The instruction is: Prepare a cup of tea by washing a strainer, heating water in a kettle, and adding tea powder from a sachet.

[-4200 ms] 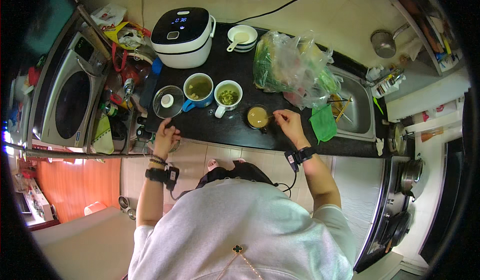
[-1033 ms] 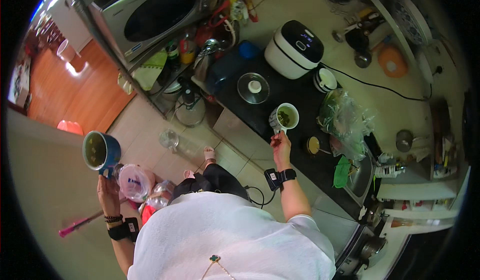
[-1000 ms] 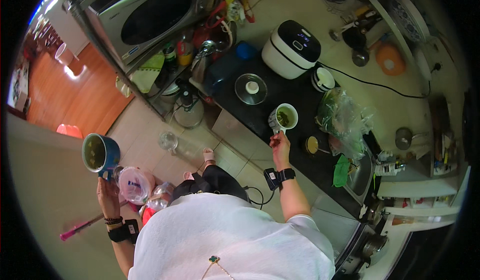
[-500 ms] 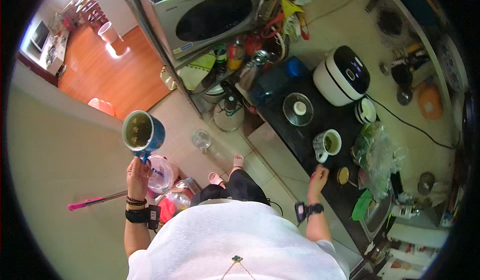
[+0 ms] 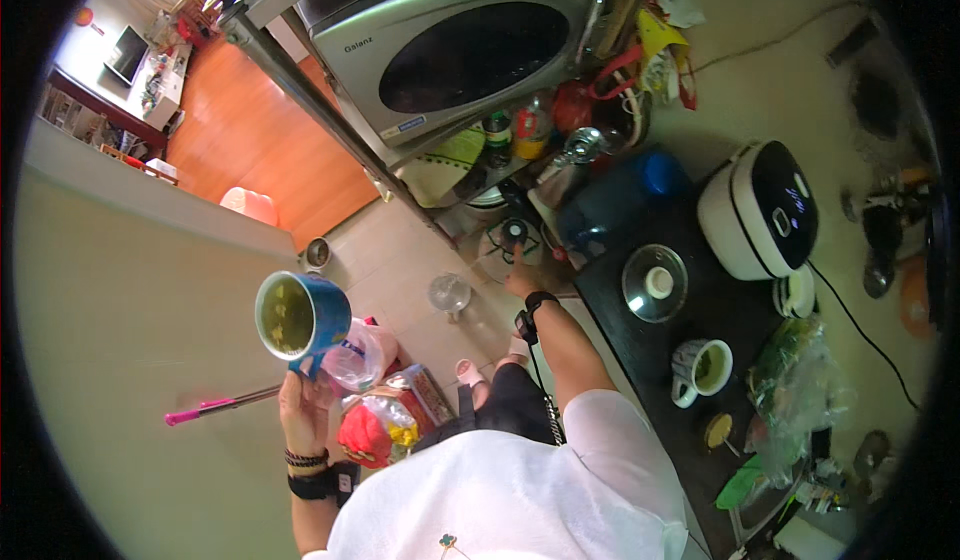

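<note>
My left hand (image 5: 303, 406) is closed round the handle of a blue mug (image 5: 328, 312), which has a white rim and greenish liquid with pale bits inside. My right arm stretches forward over the gap beside the counter. At its end my right hand (image 5: 521, 278) has its index finger extended to the black round top (image 5: 514, 231) of a clear, wide vessel low by the rack. The fingertip overlaps that top; whether it presses on it I cannot tell. A patterned white mug (image 5: 683, 363) with green contents stands on the counter, apart from both hands.
On the dark counter (image 5: 640, 345) are a glass lid (image 5: 640, 296), a rice cooker (image 5: 735, 215) and a plastic bag of greens (image 5: 790, 380). A metal rack holds a microwave (image 5: 350, 85) ahead. On the floor stand a clear container (image 5: 449, 293) and a bin (image 5: 372, 352).
My right hand has moved from beside the white mug, forward and left, to the black-topped vessel. The left hand still holds the blue mug, and the whole view has shifted.
</note>
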